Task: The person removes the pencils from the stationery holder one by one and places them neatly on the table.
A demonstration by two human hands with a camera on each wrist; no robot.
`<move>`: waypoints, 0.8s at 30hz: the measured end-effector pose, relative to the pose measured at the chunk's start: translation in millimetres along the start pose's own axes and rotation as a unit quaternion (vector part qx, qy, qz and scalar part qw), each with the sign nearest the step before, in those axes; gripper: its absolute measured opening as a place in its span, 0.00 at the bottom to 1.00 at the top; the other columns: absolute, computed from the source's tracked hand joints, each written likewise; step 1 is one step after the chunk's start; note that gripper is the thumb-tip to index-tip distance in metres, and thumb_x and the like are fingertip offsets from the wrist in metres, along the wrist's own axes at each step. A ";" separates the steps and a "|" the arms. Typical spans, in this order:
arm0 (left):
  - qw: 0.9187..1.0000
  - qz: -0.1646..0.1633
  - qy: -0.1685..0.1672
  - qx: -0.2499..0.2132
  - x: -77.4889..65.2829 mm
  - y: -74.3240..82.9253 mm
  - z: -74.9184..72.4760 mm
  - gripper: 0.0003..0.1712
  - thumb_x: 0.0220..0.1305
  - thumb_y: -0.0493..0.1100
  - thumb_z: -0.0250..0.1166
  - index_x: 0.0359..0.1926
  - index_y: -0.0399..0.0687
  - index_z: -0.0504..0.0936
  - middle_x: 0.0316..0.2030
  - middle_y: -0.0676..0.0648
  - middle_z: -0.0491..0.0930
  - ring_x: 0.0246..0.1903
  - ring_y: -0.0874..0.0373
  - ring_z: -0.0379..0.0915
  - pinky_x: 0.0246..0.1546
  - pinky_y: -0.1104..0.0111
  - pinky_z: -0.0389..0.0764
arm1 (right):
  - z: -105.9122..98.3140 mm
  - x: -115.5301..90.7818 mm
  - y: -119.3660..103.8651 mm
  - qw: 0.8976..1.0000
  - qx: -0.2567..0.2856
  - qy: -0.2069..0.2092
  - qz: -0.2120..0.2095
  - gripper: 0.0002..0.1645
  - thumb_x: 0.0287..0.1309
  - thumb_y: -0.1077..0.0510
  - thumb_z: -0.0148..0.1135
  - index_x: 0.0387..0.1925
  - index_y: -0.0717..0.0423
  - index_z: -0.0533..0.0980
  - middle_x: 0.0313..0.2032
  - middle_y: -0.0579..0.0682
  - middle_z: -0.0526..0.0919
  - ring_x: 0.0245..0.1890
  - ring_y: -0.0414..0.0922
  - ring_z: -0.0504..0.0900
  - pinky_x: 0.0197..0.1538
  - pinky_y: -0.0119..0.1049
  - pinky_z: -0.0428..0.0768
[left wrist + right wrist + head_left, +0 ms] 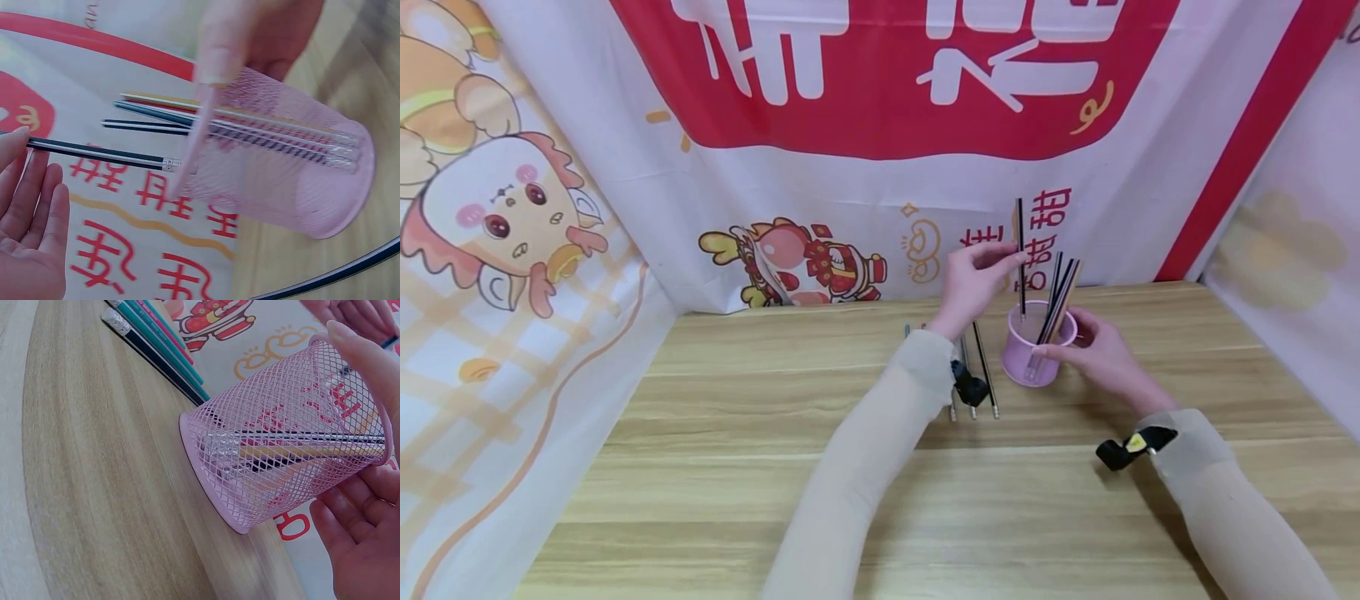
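Note:
My left hand (pixel 973 283) pinches a black striped pencil (pixel 1021 225) between thumb and fingers, holding it upright over a pink mesh pencil cup (pixel 1017 358). The pencil's silver-ferruled eraser end points down, right at the cup's rim in the left wrist view. My right hand (pixel 1105 354) grips the cup on its right side, thumb near the rim and fingers around the far side. Several pencils (pixel 150 112) lean together inside the cup, dark ones and a yellow one among them, their eraser ends at the bottom.
Left of the cup, several more pencils (pixel 162 350) in black, green and pink lie on the wooden table (pixel 737 433), partly hidden under my left wrist in the head view. A printed cloth (pixel 865 192) hangs behind the table, with more cloth at both sides.

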State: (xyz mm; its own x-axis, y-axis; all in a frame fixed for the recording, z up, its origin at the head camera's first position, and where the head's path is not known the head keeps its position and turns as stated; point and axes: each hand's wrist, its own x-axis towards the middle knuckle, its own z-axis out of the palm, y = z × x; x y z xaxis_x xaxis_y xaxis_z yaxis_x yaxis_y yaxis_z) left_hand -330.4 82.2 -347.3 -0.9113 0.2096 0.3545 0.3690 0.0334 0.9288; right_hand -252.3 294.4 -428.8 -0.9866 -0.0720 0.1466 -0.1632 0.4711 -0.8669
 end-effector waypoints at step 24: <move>0.997 -0.021 0.056 -0.054 -25.4 8.9 -103.3 0.15 0.62 0.45 0.75 0.47 0.43 0.88 0.41 0.47 0.87 0.38 0.52 0.86 0.44 0.65 0.87 | 1.1 -0.5 -1.7 1.000 0.012 0.005 0.002 0.46 0.58 0.51 0.77 0.72 0.61 0.65 0.62 0.63 0.75 0.59 0.56 0.75 0.53 0.20 0.75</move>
State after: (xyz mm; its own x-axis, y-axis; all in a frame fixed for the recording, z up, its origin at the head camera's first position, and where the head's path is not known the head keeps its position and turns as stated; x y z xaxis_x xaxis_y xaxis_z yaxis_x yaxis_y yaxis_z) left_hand -322.9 -23.8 -336.9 -0.9425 0.0988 0.3193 0.3139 -0.0670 0.9471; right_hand -251.5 292.7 -428.0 -0.9872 -0.0616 0.1469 -0.1588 0.4493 -0.8791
